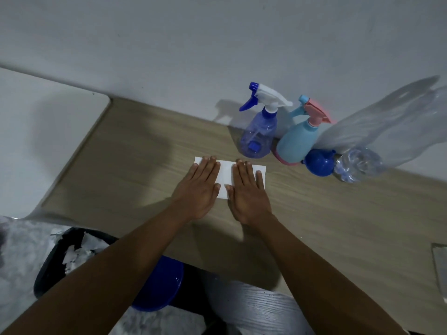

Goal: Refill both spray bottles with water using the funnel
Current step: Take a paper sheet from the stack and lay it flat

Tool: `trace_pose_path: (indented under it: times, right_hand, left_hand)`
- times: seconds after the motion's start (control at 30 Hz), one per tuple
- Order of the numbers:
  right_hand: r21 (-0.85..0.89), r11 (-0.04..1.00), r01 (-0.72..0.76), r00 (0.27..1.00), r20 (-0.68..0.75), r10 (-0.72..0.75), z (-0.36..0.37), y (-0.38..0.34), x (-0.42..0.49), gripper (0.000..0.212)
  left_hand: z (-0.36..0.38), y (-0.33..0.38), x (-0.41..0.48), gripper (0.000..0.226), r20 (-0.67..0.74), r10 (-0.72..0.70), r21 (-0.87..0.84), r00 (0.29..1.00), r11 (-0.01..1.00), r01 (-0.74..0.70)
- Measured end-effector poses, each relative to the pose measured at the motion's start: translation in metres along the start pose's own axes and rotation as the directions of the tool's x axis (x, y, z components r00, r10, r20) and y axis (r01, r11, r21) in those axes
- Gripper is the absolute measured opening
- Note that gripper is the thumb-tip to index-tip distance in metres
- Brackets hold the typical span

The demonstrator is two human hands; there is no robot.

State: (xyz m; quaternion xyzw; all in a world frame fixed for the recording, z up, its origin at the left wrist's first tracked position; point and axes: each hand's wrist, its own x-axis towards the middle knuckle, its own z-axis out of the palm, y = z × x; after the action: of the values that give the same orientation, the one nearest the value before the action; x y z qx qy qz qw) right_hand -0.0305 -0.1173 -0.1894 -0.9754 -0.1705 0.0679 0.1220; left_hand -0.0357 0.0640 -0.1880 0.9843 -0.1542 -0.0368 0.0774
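Two spray bottles stand by the wall at the back of the wooden table [121, 170]: a clear blue one with a white and blue trigger [260, 131], and to its right a light blue one with a pink trigger [298, 139]. A blue funnel [318, 163] lies in front of the light blue bottle. Beside the funnel lies a clear plastic water bottle [360, 165]. My left hand [199, 187] and my right hand [249, 192] rest flat, palms down, side by side on a white sheet of paper [226, 174]. Neither hand holds anything.
A white board or table top [48, 131] adjoins the table's left end. Below the front edge sit a black bin with torn paper [65, 257] and a blue basin [159, 286]. A clear object [440, 269] shows at the right edge.
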Motion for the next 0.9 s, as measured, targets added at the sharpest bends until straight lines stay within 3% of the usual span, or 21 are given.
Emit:
trace_pose_path:
  times: [0.33, 0.63, 0.9]
  right_hand:
    - [0.005, 1.000, 0.000, 0.998, 0.063, -0.001, -0.013, 0.049, -0.025, 0.065]
    - [0.010, 1.000, -0.022, 0.997, 0.073, 0.021, -0.036, 0.149, -0.068, 0.066]
    - [0.035, 0.990, -0.134, 0.989, 0.060, 0.132, -0.060, 0.249, -0.126, 0.064]
  left_hand:
    - [0.006, 0.053, 0.009, 0.064, 0.002, 0.015, 0.011, 1.000, 1.000, -0.015]
    - [0.021, 0.159, 0.042, 0.071, 0.090, 0.013, -0.036, 0.996, 0.999, -0.010]
    - [0.026, 0.271, 0.082, 0.063, 0.222, 0.108, -0.024, 0.969, 0.994, -0.105]
